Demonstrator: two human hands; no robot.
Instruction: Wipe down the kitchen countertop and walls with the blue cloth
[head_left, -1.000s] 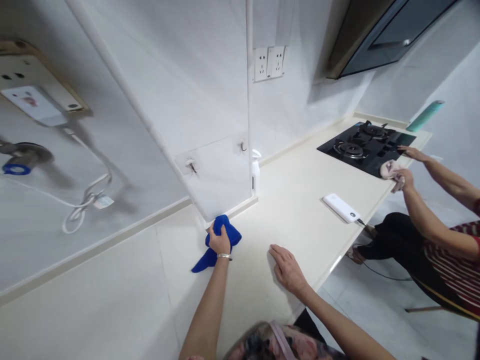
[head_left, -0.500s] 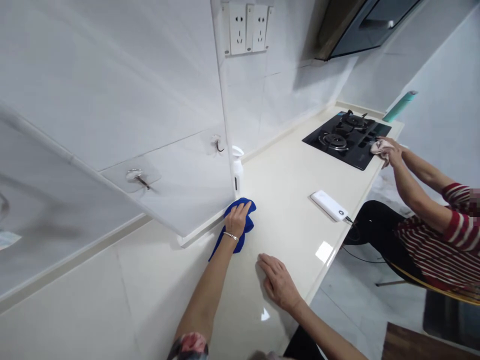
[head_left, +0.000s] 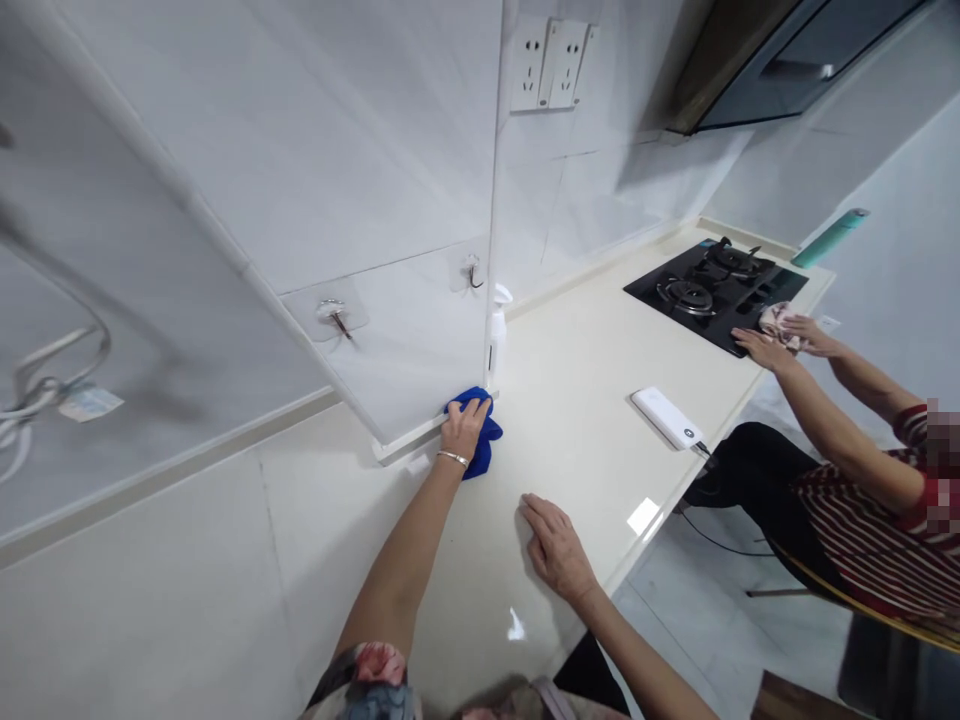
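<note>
My left hand (head_left: 463, 428), with a bracelet at its wrist, presses a blue cloth (head_left: 484, 450) against the low ledge at the foot of the tiled wall corner. The cloth bunches under and beside the fingers. My right hand (head_left: 556, 548) rests flat on the cream countertop (head_left: 577, 400), fingers stretched out and nothing in them. Just behind the wall corner stands a white spray bottle (head_left: 498, 335), partly hidden by the wall.
A white power bank (head_left: 667, 419) with a cable lies near the counter's front edge. Further along, a co-worker's hands (head_left: 780, 345) press a pale cloth by the black gas hob (head_left: 712, 285). Two hooks (head_left: 337, 318) stick out from the wall; a range hood (head_left: 795, 70) hangs above.
My left hand has slid the blue cloth along the wall ledge, and the cloth is more bunched. The view has turned left. The co-worker's hands have shifted on the hob's edge.
</note>
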